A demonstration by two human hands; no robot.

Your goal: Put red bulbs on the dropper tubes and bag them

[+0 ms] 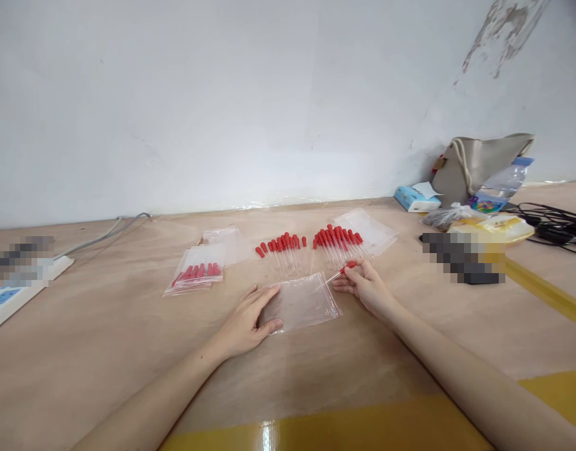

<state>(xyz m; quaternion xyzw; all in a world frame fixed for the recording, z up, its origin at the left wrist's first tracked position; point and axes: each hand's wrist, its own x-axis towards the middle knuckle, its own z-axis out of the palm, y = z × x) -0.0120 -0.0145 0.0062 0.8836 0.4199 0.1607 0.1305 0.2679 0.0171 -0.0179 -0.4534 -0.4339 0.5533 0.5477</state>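
A clear zip-lock bag point(301, 304) lies flat in front of me, its red-lined opening on the right. My left hand point(245, 322) holds the bag's left end, thumb at the lower edge and fingers at the upper one. Between the fingers of my right hand point(365, 289) is a dropper with a red rubber bulb point(348, 267). Its clear stem points left, the tip at the bag's opening; whether it is inside I cannot tell. Just behind lie two groups of red-bulbed droppers, a left group point(288, 244) and a right group point(337, 241).
Filled bags of droppers point(198, 270) lie stacked at the left, beside flat clear bags point(229, 241). More flat bags point(367, 230) are behind the right group. A power strip point(29, 291) stands far left. A tissue pack point(417, 198), a grey bag point(480, 163) and black cables point(560, 228) sit right.
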